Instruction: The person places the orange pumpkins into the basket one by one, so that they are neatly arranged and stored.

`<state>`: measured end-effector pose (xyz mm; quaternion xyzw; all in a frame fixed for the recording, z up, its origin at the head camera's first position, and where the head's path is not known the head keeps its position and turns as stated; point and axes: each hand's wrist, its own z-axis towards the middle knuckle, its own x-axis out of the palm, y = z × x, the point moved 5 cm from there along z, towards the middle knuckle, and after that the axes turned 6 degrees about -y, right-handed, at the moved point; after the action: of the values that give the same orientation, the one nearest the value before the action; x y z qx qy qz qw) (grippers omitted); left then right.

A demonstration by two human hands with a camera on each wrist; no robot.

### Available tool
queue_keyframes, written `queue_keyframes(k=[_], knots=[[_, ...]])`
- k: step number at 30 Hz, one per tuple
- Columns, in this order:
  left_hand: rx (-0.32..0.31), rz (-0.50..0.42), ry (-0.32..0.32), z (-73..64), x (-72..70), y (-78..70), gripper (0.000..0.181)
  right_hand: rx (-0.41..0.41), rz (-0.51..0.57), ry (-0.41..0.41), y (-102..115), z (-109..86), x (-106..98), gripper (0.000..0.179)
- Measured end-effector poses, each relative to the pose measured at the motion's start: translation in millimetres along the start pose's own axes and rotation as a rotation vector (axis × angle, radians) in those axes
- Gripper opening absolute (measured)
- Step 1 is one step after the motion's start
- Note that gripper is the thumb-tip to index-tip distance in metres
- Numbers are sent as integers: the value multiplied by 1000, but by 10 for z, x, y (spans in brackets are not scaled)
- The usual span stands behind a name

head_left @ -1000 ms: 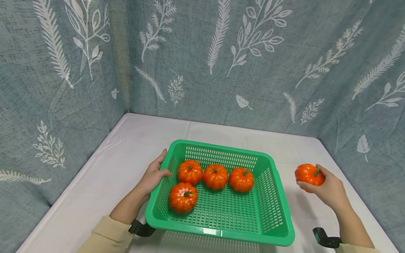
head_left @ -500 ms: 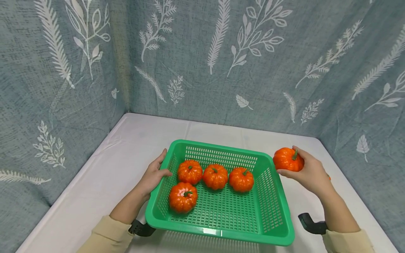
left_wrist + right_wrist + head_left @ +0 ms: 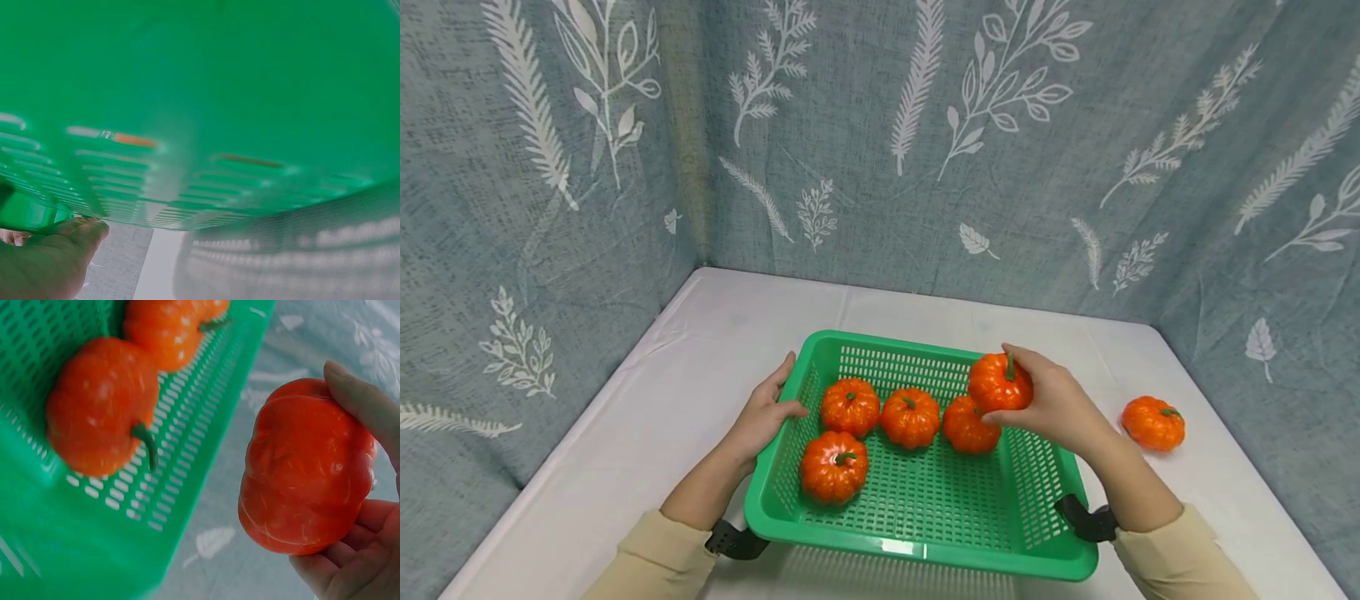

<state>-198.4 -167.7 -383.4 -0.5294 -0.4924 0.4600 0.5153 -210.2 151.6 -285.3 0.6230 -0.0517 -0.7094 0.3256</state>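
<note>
My left hand (image 3: 762, 423) grips the left rim of a green plastic basket (image 3: 985, 562), thumb over the edge. In the left wrist view the slotted basket wall (image 3: 250, 81) fills most of the frame, with the hand at lower left. My right hand (image 3: 1060, 408) holds a small orange pumpkin (image 3: 996, 387) with a green stem over the basket's back right part. Thumb and fingers wrap its sides in the right wrist view. Inside the basket sit several like pumpkins; the held one partly covers the rightmost pumpkin (image 3: 970, 435). Three make a back row, and a front pumpkin (image 3: 833, 468) lies at left.
Another orange pumpkin (image 3: 1153, 423) lies on the white tablecloth (image 3: 745, 317) right of the basket, beside my right forearm. A blue-grey curtain (image 3: 865, 217) with white leaf prints encloses the table at the back and both sides.
My right hand has carried its pumpkin leftward from beside the basket to above it. The pumpkin on the table at right has come into view. My left hand and the basket stay put.
</note>
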Motion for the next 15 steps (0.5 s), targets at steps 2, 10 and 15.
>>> queue_keyframes(k=[2,10,15], knots=[[-6,2,-3,3,-2,6,87,-23,-3,22,63,19,71,89],[0,10,1,1,-9,1,88,-120,-41,91,295,66,299,90],[3,-3,7,-5,-1,-15,88,-179,-68,156,408,79,469,88]])
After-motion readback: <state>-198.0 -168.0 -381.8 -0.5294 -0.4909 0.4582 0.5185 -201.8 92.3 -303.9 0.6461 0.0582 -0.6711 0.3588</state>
